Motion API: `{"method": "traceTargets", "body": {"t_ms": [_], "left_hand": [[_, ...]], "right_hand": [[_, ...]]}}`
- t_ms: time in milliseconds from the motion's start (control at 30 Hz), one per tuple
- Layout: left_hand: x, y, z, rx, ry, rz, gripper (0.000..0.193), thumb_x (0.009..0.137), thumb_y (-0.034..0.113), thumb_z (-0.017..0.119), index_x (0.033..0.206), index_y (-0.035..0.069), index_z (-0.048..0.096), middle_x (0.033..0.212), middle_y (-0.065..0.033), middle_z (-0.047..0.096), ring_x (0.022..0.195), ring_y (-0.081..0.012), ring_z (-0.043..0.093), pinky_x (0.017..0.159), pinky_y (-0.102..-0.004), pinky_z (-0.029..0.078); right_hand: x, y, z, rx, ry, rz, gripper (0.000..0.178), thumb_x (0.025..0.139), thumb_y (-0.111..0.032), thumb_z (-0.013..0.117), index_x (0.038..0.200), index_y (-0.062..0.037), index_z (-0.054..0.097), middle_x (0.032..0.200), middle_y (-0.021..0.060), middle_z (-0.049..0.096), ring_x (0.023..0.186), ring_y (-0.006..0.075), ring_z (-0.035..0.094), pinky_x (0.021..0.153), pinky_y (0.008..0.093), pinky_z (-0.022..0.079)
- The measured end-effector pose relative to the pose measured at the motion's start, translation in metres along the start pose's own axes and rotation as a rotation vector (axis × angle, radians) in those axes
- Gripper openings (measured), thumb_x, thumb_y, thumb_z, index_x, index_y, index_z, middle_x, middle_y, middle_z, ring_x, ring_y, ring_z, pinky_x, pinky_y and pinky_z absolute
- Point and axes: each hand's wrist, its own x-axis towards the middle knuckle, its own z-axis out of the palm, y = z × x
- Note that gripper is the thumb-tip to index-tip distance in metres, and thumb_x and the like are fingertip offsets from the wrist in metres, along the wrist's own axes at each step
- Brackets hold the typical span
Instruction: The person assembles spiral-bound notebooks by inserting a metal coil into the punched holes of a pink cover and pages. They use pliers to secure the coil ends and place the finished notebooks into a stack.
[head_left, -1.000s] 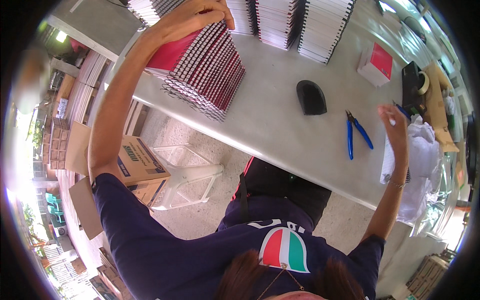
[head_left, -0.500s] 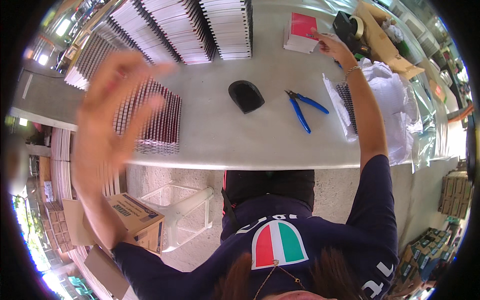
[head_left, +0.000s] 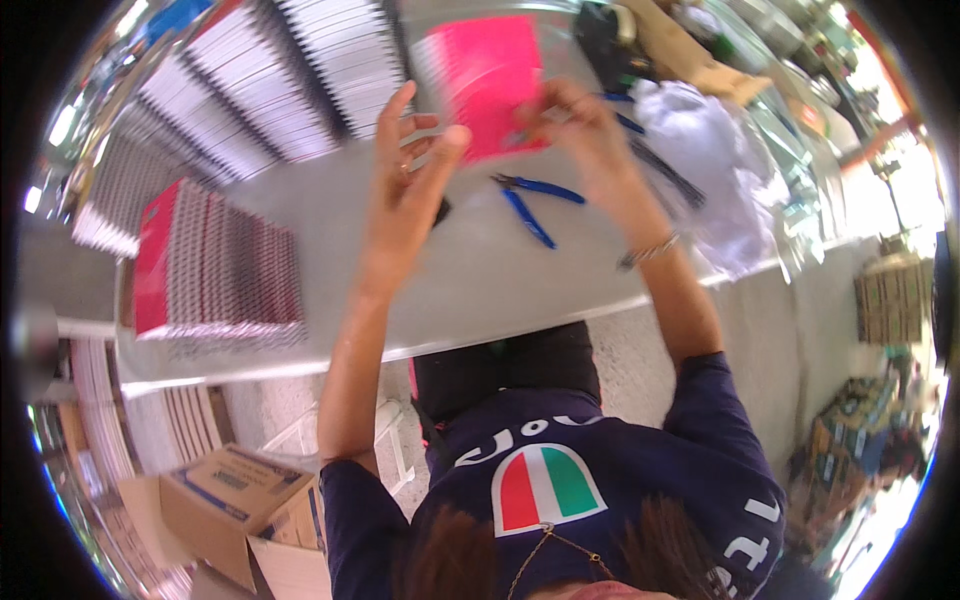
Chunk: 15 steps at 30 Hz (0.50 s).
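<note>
In my right hand (head_left: 585, 125) is a red-covered notebook (head_left: 490, 70), pinched at its lower right corner and lifted over the far part of the table; motion blurs it. My left hand (head_left: 415, 165) is just left of the notebook, fingers spread and thumb out, holding nothing. Blue-handled wire cutters (head_left: 530, 203) lie on the table below the notebook with their jaws and handles apart. A small black object (head_left: 442, 211) is mostly hidden behind my left hand. On the left sits a stack of wire-bound red notebooks (head_left: 225, 270), binding loops showing along the side.
Tall rows of white-paged notebooks with black bindings (head_left: 265, 80) fill the far left of the table. Right of my right arm lie dark wire coils (head_left: 668, 172), crumpled white wrapping (head_left: 705, 175) and cardboard (head_left: 690, 50). An open cardboard box (head_left: 235, 490) stands below the table's left side.
My right hand has taken hold of a red notebook from the far right and carried it left. My left hand has swung from the left stack toward it. The view has shifted.
</note>
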Motion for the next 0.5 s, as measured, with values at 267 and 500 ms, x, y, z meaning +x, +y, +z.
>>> {"method": "traceTargets", "body": {"t_ms": [267,500], "left_hand": [[-0.019,0.016,-0.029,0.367,-0.241,0.061,0.037,0.100,0.009,0.052,0.136,0.007,0.046,0.117,-0.0115,0.063,0.108,-0.0206,0.061,0.093,-0.0352,0.047],[-0.057,0.012,-0.037,1.223,-0.478,0.156,0.046,0.093,0.002,0.051,0.136,0.019,0.051,0.118,-0.0029,0.063,0.112,-0.0207,0.058,0.112,-0.0448,0.027]], "right_hand": [[-0.082,0.000,-0.115,-0.943,0.512,-0.096,0.022,0.088,-0.018,0.070,0.108,-0.0090,0.066,0.096,0.0128,0.068,0.078,0.0208,0.068,0.071,0.0319,0.053],[-0.114,0.017,-0.203,-1.200,0.536,0.304,0.029,0.084,-0.020,0.073,0.110,-0.0084,0.068,0.094,0.0153,0.070,0.083,0.0293,0.067,0.079,0.0410,0.050]]}}
